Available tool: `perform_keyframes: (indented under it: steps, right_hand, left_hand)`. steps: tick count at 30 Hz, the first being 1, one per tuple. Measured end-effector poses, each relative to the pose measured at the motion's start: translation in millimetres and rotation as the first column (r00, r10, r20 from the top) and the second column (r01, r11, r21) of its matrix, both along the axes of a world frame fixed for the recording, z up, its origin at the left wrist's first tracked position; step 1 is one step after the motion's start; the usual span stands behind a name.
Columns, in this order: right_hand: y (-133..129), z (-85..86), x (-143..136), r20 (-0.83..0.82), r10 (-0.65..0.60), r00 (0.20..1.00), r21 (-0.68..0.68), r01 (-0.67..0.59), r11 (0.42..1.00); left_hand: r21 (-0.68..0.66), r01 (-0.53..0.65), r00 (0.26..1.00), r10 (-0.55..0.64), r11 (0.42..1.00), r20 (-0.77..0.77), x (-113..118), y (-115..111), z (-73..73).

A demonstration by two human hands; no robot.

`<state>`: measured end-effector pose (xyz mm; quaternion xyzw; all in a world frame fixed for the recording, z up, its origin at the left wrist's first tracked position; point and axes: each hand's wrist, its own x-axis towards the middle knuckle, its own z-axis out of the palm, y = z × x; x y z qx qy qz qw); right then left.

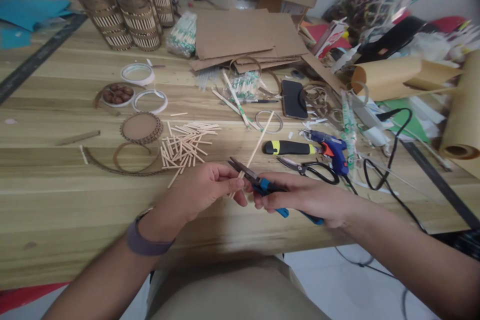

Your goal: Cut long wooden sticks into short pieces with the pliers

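Between its fingers and thumb, my left hand [215, 187] pinches a thin wooden stick [260, 142], which slants up and to the right. Blue-handled pliers [268, 187] are wrapped in my right hand [296, 194]. Their dark jaws lie across the stick just above my left fingertips; I cannot tell whether they are fully closed on it. A loose pile of short cut sticks [185, 145] lies just beyond my left hand. To its left are a round cardboard disc [140, 127] with a corrugated rim and a curved strip of corrugated cardboard [112, 167].
Right of my hands lie black scissors [320, 172], a yellow-black handled tool [288, 147] and a blue glue gun [330, 150] with its cord. Behind are a phone [294, 99], tape rolls [150, 101], a bowl of brown balls [118, 95], cardboard sheets [236, 32] and woven lanterns [140, 25].
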<state>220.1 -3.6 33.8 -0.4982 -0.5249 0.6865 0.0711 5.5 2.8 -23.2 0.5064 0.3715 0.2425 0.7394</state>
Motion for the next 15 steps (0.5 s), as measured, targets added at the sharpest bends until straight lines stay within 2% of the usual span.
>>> perform_keyframes:
  steps: [5,15]
  right_hand:
    - [0.5,1.0,-2.5,0.023,-0.004,1.0,0.011,0.004,1.0]
    - [2.5,0.0,-4.3,0.033,0.011,0.999,-0.09,-0.008,0.996]
  left_hand:
    - [0.008,0.0,1.0,0.0,1.0,0.007,-0.1,0.2,-1.6]
    - [-0.003,0.037,0.999,-0.037,0.999,-0.018,3.0,-0.2,-0.8]
